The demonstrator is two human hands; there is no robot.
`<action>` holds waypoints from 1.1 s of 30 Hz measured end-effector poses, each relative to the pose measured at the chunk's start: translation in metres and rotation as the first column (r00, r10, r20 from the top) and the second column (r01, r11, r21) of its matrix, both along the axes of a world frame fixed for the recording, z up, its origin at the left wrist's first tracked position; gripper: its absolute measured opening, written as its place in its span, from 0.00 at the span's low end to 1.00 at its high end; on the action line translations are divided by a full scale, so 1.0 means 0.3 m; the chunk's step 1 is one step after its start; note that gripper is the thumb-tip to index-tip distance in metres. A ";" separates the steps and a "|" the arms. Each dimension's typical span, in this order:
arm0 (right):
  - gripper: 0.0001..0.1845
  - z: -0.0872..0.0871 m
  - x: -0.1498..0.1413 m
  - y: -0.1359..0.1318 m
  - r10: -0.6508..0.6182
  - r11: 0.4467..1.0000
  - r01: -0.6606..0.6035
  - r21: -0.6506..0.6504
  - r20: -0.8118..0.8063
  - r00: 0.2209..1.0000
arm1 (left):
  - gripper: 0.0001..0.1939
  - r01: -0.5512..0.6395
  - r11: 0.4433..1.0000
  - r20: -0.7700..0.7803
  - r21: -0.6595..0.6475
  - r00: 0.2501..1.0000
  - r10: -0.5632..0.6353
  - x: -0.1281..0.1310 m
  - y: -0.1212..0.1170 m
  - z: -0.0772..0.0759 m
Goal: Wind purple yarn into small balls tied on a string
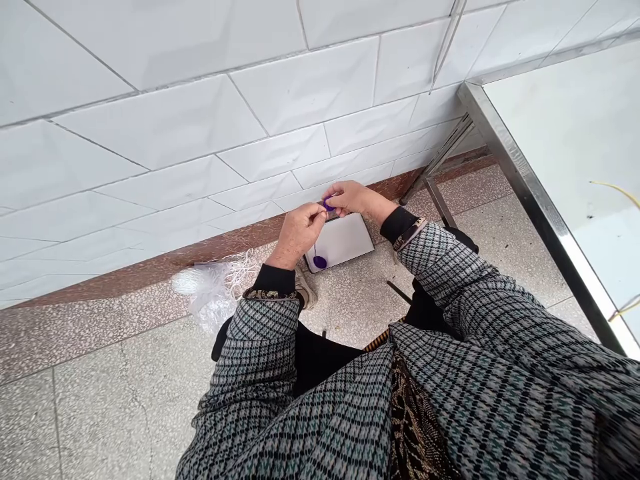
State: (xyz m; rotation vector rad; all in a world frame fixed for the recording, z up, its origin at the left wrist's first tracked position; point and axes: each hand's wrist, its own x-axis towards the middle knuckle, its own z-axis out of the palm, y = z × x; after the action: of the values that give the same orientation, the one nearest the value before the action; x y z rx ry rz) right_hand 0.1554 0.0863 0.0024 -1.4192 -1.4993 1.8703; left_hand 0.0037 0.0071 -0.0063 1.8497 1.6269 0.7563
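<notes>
My left hand (300, 232) is closed in a pinch, its fingertips meeting those of my right hand. A thin strand of yarn runs down from it to a small purple yarn ball (320, 262). My right hand (349, 198) is closed on a small purple yarn piece (328, 202), partly hidden by the fingers. Whether a hook or needle is between the fingertips I cannot make out. Below both hands lies a shallow white box (345, 241) with a dark rim, and the ball rests at its left end.
On the floor at left, a clear plastic bag (213, 303) lies with white yarn (189, 281) and loose white cord (241, 272). A metal-framed table (520, 163) stands at right. The tiled wall (280, 100) rises close ahead. A dark stick-like object (399, 291) is near my right leg.
</notes>
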 end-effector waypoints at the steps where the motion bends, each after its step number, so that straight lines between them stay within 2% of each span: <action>1: 0.08 0.003 -0.001 -0.002 -0.021 1.000 0.020 -0.016 -0.050 0.999 | 0.11 0.023 1.000 0.003 0.006 1.000 -0.023 0.003 -0.001 -0.002; 6: 0.04 0.027 0.010 -0.014 -0.083 0.988 0.041 -0.152 -0.281 0.956 | 0.13 0.108 0.992 -0.020 -0.058 0.994 -0.109 -0.001 0.004 -0.024; 9: 0.05 0.046 0.026 -0.016 -0.012 0.986 -0.039 -0.159 -0.308 0.951 | 0.13 0.082 0.988 -0.034 -0.134 0.996 -0.087 -0.015 0.011 -0.036; 12: 0.05 0.055 0.041 -0.019 0.168 0.978 -0.190 -0.083 -0.220 0.961 | 0.14 0.022 0.985 -0.048 -0.172 0.998 -0.030 -0.027 0.015 -0.035; 16: 0.06 0.040 0.045 -0.019 0.383 0.922 -0.383 0.055 0.020 0.924 | 0.13 -0.049 0.993 -0.015 -0.105 0.999 0.048 -0.030 0.015 -0.018; 19: 0.06 0.019 0.037 -0.014 0.423 0.885 -0.453 0.109 0.220 0.879 | 0.11 -0.046 0.993 -0.024 -0.106 0.999 0.044 -0.022 0.013 -0.010; 21: 0.08 0.008 0.029 -0.010 0.359 0.901 -0.409 0.143 0.282 0.890 | 0.11 -0.034 0.994 -0.024 -0.108 0.999 0.032 -0.016 0.012 -0.009; 24: 0.09 0.002 0.017 -0.007 0.261 0.944 -0.297 0.147 0.225 0.939 | 0.11 -0.035 0.994 0.002 -0.099 0.999 0.035 -0.011 0.010 -0.012; 28: 0.07 0.018 0.004 -0.022 0.098 0.995 -0.098 -0.016 0.003 0.995 | 0.11 -0.041 0.995 0.026 -0.087 0.999 0.043 -0.013 0.006 -0.011; 30: 0.07 0.029 -0.001 -0.032 0.019 0.994 -0.029 -0.105 -0.094 0.995 | 0.11 -0.050 0.997 0.036 -0.054 0.998 0.052 -0.014 0.004 -0.008; 33: 0.07 0.034 -0.008 -0.037 -0.080 0.988 0.054 -0.147 -0.176 0.981 | 0.11 -0.043 0.999 0.035 -0.011 0.998 0.044 -0.011 0.001 -0.006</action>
State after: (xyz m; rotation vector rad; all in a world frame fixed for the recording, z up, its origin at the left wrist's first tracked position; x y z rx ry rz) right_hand 0.1531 0.0753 0.0127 -1.3008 -1.2395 2.0376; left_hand 0.0003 0.0072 -0.0082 1.7890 1.6505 0.7938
